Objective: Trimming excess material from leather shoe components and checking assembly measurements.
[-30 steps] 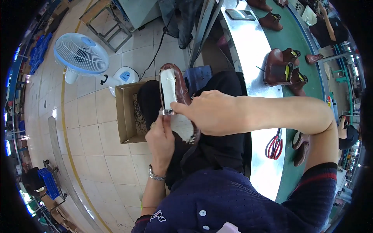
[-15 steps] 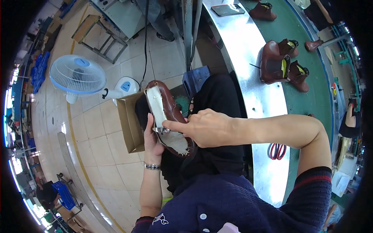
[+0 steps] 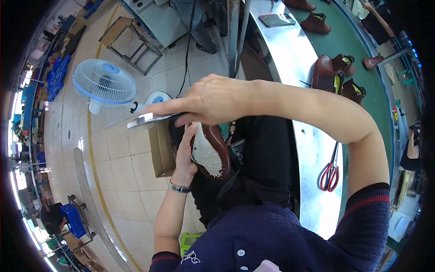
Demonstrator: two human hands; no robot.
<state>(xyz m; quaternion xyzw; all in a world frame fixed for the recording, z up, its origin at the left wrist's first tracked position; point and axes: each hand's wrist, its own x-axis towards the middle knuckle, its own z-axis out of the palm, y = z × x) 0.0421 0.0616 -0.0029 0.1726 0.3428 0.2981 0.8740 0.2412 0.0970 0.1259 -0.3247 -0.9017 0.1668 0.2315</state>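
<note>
A dark navy shirt [image 3: 285, 231] fills the lower edge. Above the lap, the right hand [image 3: 206, 102] is closed around a flat metal blade [image 3: 148, 119], its index finger stretched along the top and the shiny end pointing left. Just below it, the left hand [image 3: 185, 156], a silver band [image 3: 180, 187] at its wrist, grips a brown shoe [image 3: 208, 156] by its left side. The shoe is held over the black trousers [image 3: 267, 154], its pale underside turned up and the end nearest the body edged with ragged notches; the right hand hides its other end.

Just beside the left knee stands a cardboard box [image 3: 161, 154]. To the right runs a shiny metal worktop [image 3: 317, 204] with red-handled scissors [image 3: 330, 176] on it and, farther up, a dark phone [image 3: 277, 19]. Beyond its right edge, brown boots [image 3: 324, 75] stand clustered by a green surface [image 3: 349, 43].

Farther off on the left are a blue-and-white fan [image 3: 105, 81] on the tiled floor [image 3: 122, 163] and, past that, a wooden-topped stool [image 3: 116, 31]. Near the top, another person's legs [image 3: 199, 31] show beside a pale cabinet [image 3: 156, 21].
</note>
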